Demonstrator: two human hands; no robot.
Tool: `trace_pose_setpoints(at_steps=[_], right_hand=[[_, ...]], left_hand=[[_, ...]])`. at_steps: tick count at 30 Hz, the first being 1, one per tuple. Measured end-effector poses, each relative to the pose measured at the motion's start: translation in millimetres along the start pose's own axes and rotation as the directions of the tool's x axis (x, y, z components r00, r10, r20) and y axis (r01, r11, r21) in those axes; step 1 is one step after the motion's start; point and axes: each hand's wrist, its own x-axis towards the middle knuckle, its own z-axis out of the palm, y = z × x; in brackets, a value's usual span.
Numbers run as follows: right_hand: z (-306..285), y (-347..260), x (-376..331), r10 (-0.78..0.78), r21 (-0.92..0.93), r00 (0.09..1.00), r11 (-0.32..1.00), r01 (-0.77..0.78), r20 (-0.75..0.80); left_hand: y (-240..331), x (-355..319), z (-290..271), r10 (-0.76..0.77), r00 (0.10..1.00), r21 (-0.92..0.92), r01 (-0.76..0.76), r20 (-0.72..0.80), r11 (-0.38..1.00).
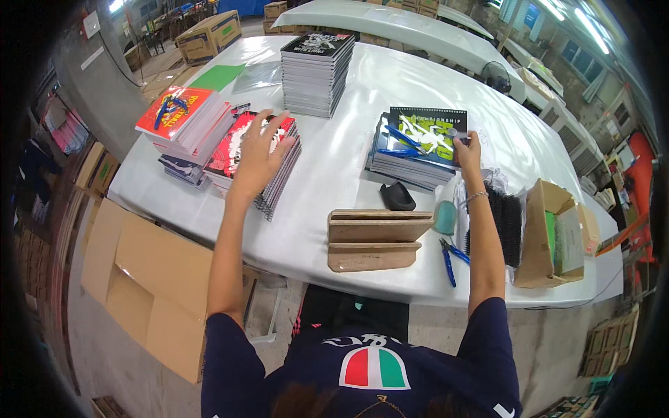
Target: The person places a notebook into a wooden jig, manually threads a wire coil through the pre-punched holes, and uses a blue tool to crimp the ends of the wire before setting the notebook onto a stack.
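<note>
My left hand [259, 150] lies flat, fingers spread, on top of a stack of red-covered spiral notebooks [282, 171] at the table's left. My right hand [465, 150] grips the right edge of a dark notebook with green and white cover art [425, 132], which lies on a short stack of notebooks [404, 171]. Two blue pens [401, 143] rest on that cover. A tall stack of black-covered notebooks [317, 73] stands further back between the two hands.
A wooden slotted stand [373, 240], a black stapler-like tool [397, 197], blue pliers [449, 259], black spiral coils [505, 223] and an open cardboard box [550, 237] sit near the front edge of the white table [334, 160]. Another notebook pile [185, 118] lies far left. Flattened cardboard [146, 279] lies on the floor.
</note>
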Motion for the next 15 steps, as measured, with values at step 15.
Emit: trace_pose_setpoints(at_steps=[15], right_hand=[[-59.5, -81.2, -101.5, -0.06, 0.731, 0.961, 0.637, 0.245, -0.27]], left_hand=[[86.0, -67.7, 6.1, -0.137, 0.989, -0.274, 0.147, 0.054, 0.951]])
